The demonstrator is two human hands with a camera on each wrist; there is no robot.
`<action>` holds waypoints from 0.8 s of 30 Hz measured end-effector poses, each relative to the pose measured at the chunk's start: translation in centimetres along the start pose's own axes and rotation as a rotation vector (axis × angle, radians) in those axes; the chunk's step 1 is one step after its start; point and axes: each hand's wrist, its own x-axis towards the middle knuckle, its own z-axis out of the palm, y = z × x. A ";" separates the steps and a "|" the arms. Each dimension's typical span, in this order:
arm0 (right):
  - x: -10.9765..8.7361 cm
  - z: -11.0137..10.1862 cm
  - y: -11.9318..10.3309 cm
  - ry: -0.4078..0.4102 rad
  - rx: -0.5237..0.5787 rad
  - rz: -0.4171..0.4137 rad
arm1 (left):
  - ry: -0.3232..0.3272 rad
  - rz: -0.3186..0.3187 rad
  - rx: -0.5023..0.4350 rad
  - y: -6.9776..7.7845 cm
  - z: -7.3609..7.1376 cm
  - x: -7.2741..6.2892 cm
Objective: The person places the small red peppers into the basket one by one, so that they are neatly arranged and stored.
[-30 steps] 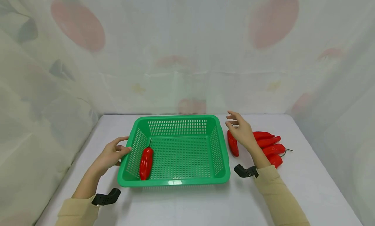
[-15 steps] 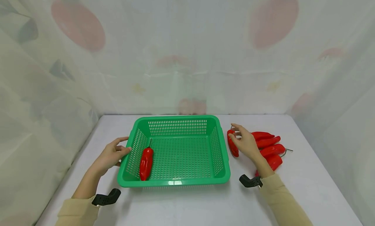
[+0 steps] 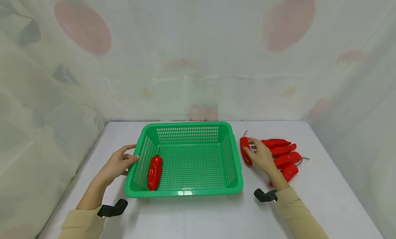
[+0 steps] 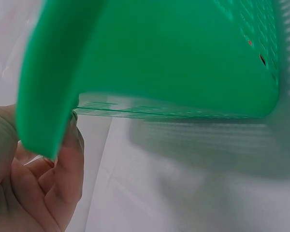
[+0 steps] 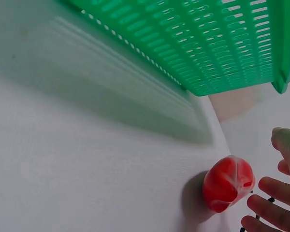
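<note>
My left hand (image 3: 117, 166) grips the left rim of a green plastic basket (image 3: 185, 193), thumb on top and fingers beneath; in the left wrist view, the rim (image 4: 53, 92) passes between them. Inside the basket at its left lies a red chili pepper (image 3: 154, 173) with a dark stem. My right hand (image 3: 261, 157) is low beside another red chili pepper (image 3: 243, 146) just right of the basket. The right wrist view shows my spread fingers (image 5: 278, 191) right at this pepper (image 5: 227, 186), not closed round it.
Several more red chili peppers (image 3: 286, 159) lie in a row to the right, partly behind my right hand and forearm. Everything stands on a white table (image 3: 191, 221). A pale patterned curtain (image 3: 198, 60) hangs behind it and along both sides.
My right hand has come down and nearer to me, from above the lone pepper to its right side. My left hand, the basket and the peppers have stayed put.
</note>
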 end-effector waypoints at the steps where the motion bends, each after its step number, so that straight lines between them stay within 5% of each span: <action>1: 0.0 0.1 0.1 -0.004 -0.008 0.003 | -0.001 0.000 0.000 0.0 0.0 0.0; 24: 0.5 0.9 -0.4 -0.099 -0.190 0.157 | 0.004 -0.007 -0.007 0.1 0.1 0.0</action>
